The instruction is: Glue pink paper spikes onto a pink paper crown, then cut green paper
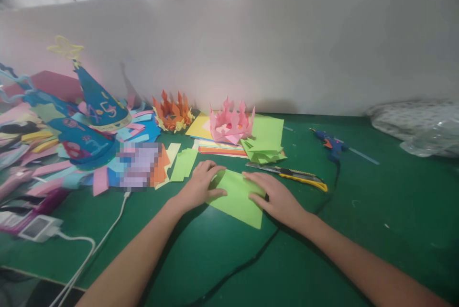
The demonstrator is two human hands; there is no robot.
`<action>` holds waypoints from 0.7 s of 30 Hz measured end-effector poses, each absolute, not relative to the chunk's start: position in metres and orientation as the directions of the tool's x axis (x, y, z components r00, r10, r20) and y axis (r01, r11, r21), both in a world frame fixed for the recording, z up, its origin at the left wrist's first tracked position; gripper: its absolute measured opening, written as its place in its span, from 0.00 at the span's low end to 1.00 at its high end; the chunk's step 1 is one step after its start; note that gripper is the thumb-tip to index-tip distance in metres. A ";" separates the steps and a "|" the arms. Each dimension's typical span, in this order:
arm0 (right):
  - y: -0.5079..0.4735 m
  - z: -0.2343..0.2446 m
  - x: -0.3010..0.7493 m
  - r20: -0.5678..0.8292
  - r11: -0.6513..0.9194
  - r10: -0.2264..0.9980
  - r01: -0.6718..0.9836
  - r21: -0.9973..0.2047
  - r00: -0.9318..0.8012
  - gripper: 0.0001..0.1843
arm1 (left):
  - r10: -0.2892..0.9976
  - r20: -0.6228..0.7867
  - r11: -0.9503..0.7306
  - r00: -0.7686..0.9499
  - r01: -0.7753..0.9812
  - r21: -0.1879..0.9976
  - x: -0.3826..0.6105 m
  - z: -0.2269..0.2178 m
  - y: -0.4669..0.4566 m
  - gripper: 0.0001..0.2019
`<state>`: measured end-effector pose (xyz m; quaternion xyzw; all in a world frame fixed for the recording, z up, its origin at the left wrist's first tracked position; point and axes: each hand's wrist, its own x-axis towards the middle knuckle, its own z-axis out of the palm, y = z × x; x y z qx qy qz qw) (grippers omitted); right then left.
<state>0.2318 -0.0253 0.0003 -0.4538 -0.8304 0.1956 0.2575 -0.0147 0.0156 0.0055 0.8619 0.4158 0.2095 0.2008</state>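
Observation:
A light green sheet of paper (pixel 237 199) lies flat on the green table (pixel 376 211) in front of me. My left hand (pixel 201 185) rests on the sheet's left edge with its fingers curled down onto the paper. My right hand (pixel 276 197) lies flat on the sheet's right part, fingers stretched out and pressing it down. Just beyond the sheet sits a stack of folded light green pieces (pixel 263 150).
A yellow utility knife (pixel 294 175) lies behind my right hand, a blue glue gun (pixel 332 144) further right with its black cord (pixel 251 259) running under my arm. Pink (pixel 231 123) and orange (pixel 172 113) paper crowns, blue party hats (pixel 98 99), scraps and a white partition stand behind.

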 end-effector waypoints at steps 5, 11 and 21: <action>-0.023 0.005 0.232 0.192 0.285 0.952 0.462 -0.840 -0.237 0.23 | 0.872 0.225 -0.464 0.434 0.591 0.660 -0.012 0.003 0.017 0.29; -0.017 0.006 0.236 0.150 0.173 0.979 0.187 -0.967 -0.135 0.20 | 0.943 0.061 -0.205 0.326 0.426 0.881 -0.014 0.002 0.021 0.21; -0.013 0.006 0.235 -0.017 0.000 0.969 0.067 -0.998 -0.248 0.24 | 0.956 -0.059 0.025 0.286 0.124 0.992 -0.005 0.011 0.017 0.15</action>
